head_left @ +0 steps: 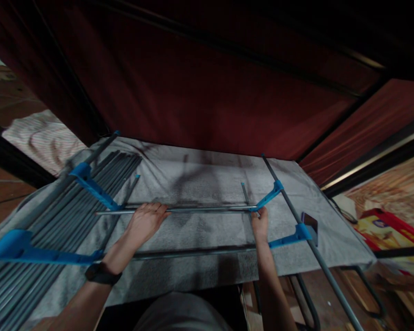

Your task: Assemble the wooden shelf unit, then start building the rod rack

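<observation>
A thin metal tube (207, 209) lies crosswise over a partly joined frame of grey tubes and blue plastic connectors. My left hand (148, 223) is closed over this tube near its left end, with a dark band on the wrist. At the tube's right end my right hand (260, 223) grips it, close against the rear right connector (269, 195); its fingertips are partly hidden. The rear left connector (94, 188) sits near the tube's other end. Nearer to me are the front left connector (37, 248) and front right connector (290, 235), with a lower crossbar (193, 252) between them.
Many loose grey tubes (86, 202) lie side by side on the left of the cloth-covered table (207, 174). A phone-like object (310, 225) rests at the right. Dark red fabric (193, 92) hangs behind. A red and yellow package (386, 230) stands beyond the right edge.
</observation>
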`<state>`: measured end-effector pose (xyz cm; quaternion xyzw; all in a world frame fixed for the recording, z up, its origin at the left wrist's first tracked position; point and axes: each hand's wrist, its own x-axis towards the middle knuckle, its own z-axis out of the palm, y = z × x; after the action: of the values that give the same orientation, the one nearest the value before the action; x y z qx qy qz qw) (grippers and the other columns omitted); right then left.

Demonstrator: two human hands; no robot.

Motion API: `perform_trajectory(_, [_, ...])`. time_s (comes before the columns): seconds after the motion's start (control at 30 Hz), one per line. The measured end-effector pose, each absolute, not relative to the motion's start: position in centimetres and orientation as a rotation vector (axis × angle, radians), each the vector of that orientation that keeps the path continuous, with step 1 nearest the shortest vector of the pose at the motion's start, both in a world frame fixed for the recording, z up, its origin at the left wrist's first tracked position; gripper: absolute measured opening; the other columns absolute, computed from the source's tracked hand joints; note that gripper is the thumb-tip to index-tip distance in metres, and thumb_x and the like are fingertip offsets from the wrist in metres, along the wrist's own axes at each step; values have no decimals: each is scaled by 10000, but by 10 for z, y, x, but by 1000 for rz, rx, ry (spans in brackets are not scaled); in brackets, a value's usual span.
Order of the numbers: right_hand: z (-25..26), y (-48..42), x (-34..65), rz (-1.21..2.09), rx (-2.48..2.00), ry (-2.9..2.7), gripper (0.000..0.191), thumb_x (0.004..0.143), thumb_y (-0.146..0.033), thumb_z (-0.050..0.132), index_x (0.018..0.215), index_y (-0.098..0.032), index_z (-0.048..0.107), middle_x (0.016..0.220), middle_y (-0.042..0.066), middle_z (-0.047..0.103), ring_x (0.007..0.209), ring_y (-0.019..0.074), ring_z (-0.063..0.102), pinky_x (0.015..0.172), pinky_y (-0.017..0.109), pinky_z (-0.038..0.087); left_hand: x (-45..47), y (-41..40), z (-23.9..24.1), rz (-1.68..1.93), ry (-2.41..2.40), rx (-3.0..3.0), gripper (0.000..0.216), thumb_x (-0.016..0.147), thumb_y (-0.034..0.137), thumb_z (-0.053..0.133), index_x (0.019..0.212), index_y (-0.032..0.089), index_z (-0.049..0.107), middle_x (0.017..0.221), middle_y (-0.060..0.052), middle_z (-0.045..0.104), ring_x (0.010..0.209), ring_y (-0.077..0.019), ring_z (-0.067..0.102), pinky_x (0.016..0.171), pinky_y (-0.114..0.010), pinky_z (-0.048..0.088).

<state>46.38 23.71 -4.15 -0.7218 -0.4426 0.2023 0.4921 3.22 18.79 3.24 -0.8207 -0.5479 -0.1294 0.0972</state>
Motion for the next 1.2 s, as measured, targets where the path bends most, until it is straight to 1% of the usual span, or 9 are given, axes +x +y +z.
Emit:
perform_trajectory(0.33, [-45, 239, 465, 467, -1725, -1088, 529, 728, -382, 533, 1211, -166, 525, 1201, 148, 603, 1135, 286, 547, 996, 449, 448, 31, 192, 35, -454, -1650, -2497, 354, 1002, 375, 405, 970, 171, 693, 860, -104, 719, 803, -259, 672, 769, -380, 478])
perform_trajectory(0.43, [-47, 237, 464, 459, -1701, -1108, 553, 743, -388, 538, 1251, -169, 522, 1215, 141, 595, 1163, 292, 536, 1030, 473, 429, 31, 192, 35, -482, -1680, -2465, 346, 999, 379, 416, 1009, 173, 694, 898, -108, 722, 840, -252, 671, 801, -382, 482])
perform_trajectory(0.53, [-53, 224, 451, 426, -1685, -1100, 658, 755, -405, 552, 1367, -186, 448, 1311, 142, 535, 1204, 293, 513, 1027, 470, 440, 31, 187, 35, -499, -1685, -2439, 285, 992, 305, 447, 1064, 177, 691, 933, -99, 718, 871, -235, 662, 814, -374, 476])
perform_trajectory(0.6, [-57, 210, 436, 416, -1689, -1074, 741, 775, -414, 549, 1444, -158, 361, 1375, 181, 464, 1224, 314, 489, 1029, 501, 434, 31, 182, 35, -481, -1676, -2440, 253, 972, 191, 462, 1087, 185, 687, 913, -77, 708, 848, -217, 653, 788, -364, 466])
perform_trajectory(0.7, [-57, 189, 408, 199, -1708, -1218, 721, 827, -396, 539, 1464, -107, 364, 1380, 227, 434, 1270, 357, 453, 1051, 544, 406, 32, 176, 34, -441, -1681, -2417, 262, 934, 102, 512, 1111, 198, 680, 886, -58, 689, 837, -210, 638, 782, -366, 449])
perform_trajectory(0.87, [-31, 185, 359, 156, -1408, -1741, 447, 930, -286, 412, 1352, -186, 521, 1332, 162, 529, 1302, 313, 463, 1089, 537, 379, 36, 172, 39, -445, -1703, -2345, 249, 938, 95, 512, 1108, 185, 670, 909, -67, 670, 849, -218, 608, 792, -372, 431])
perform_trajectory(1.03, [-8, 208, 326, 9, -1231, -2079, 445, 962, -219, 403, 1393, -230, 511, 1295, 119, 599, 1247, 292, 505, 1113, 562, 329, 39, 173, 49, -426, -1728, -2350, 210, 943, 107, 508, 1047, 185, 672, 896, -69, 653, 830, -212, 587, 787, -363, 429])
perform_trajectory(1.13, [-3, 217, 315, -22, -1172, -2266, 474, 948, -160, 409, 1392, -266, 536, 1149, 93, 662, 1088, 280, 571, 1055, 519, 379, 39, 171, 53, -452, -1734, -2351, 191, 954, 123, 506, 1025, 189, 670, 906, -65, 656, 842, -206, 590, 818, -369, 438])
perform_trajectory(1.2, [-1, 221, 311, -42, -1134, -2352, 501, 923, -110, 411, 1368, -283, 566, 1072, 83, 674, 1010, 274, 582, 983, 475, 423, 38, 168, 55, -538, -1722, -2343, 206, 959, 159, 527, 1117, 198, 653, 991, -69, 668, 918, -210, 603, 889, -388, 441])
